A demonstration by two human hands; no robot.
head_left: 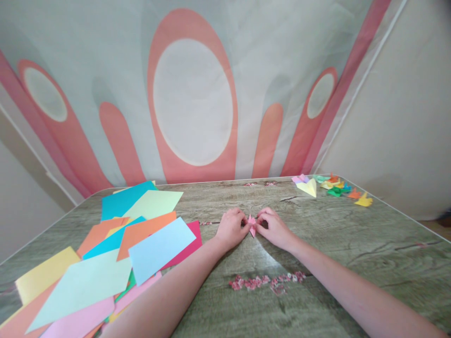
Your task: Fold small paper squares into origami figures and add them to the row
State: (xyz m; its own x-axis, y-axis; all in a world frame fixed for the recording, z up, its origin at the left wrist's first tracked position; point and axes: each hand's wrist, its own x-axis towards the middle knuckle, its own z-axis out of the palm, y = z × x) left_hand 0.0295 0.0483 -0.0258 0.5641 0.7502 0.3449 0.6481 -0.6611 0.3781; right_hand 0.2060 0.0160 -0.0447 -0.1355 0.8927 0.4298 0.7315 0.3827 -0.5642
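So you're going bare-armed here: your slim, smooth left forearm and matching right forearm are tapering toward your bare, softly rounded left hand and similar right hand.

Toward five o'clock from the middle of my view I see one small pink folded paper, narrow and layered, its pointed ends toward twelve and six o'clock. It's pinched at three and nine; I can't tell whether it rests on anything.

The folded paper is pink, the wood-grained tabletop grey-brown, the sheets multicoloured.
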